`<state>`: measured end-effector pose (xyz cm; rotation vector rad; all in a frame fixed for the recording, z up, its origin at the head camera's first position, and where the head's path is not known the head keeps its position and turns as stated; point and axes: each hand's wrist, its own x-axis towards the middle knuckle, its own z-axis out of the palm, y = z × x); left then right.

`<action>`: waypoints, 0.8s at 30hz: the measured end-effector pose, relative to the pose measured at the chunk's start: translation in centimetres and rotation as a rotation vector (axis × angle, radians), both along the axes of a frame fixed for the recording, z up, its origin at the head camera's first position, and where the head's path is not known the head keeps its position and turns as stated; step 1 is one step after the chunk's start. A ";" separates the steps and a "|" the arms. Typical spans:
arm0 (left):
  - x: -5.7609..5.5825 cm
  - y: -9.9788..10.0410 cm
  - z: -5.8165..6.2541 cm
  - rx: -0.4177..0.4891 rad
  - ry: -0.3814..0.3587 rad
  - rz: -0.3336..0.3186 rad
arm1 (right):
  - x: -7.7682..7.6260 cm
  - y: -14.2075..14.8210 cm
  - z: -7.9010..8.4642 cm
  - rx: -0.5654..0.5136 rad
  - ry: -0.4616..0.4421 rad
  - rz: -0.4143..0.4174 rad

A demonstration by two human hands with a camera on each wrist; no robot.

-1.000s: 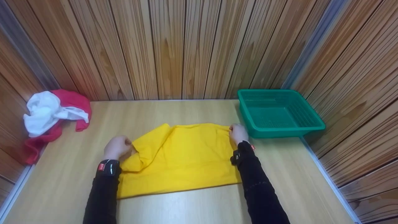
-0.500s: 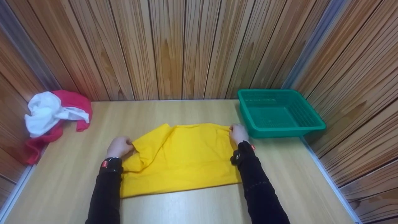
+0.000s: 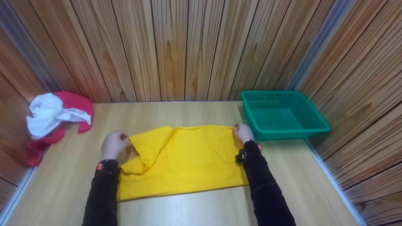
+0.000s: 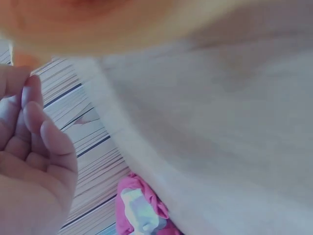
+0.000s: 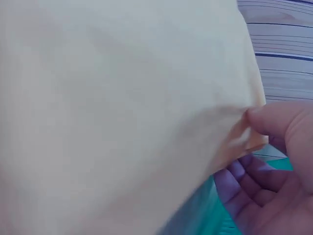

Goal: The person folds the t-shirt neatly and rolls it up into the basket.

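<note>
A yellow cloth garment (image 3: 194, 157) lies folded across the middle of the table, its left part lifted and creased. My left hand (image 3: 113, 145) pinches its upper left corner between thumb and fingertips, the other fingers loosely curled, as the left wrist view shows on the hand (image 4: 36, 147). At the upper right corner, my right hand (image 3: 243, 132) pinches the edge of the cloth. In the right wrist view the thumb of that hand (image 5: 274, 166) presses on top of the pale-looking fabric (image 5: 122, 107), with the fingers underneath.
A green plastic basket (image 3: 256, 127) stands at the back right, close beyond my right hand. At the back left, a white cloth (image 3: 45, 114) lies heaped on a red cloth (image 3: 73, 102). Wood-panelled walls (image 3: 169, 50) enclose the table (image 3: 176, 210) at the back and sides.
My left hand has moved slightly up and left, drawing the yellow garment's corner outward and straightening its upper left edge. The right hand has shifted a little to the right with its corner.
</note>
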<state>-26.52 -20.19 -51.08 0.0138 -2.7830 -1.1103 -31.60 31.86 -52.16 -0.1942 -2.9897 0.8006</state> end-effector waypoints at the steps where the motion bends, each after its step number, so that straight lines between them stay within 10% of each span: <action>1: 0.0 0.1 0.2 -0.003 0.021 0.010 | 0.0 0.1 0.3 -0.028 -0.007 -0.004; 11: -0.2 0.9 3.5 -0.005 0.007 0.043 | 0.1 0.3 1.8 -0.146 -0.088 -0.004; 24: -0.8 2.0 6.0 0.143 0.007 0.091 | 0.6 0.0 2.5 -0.349 0.027 -0.079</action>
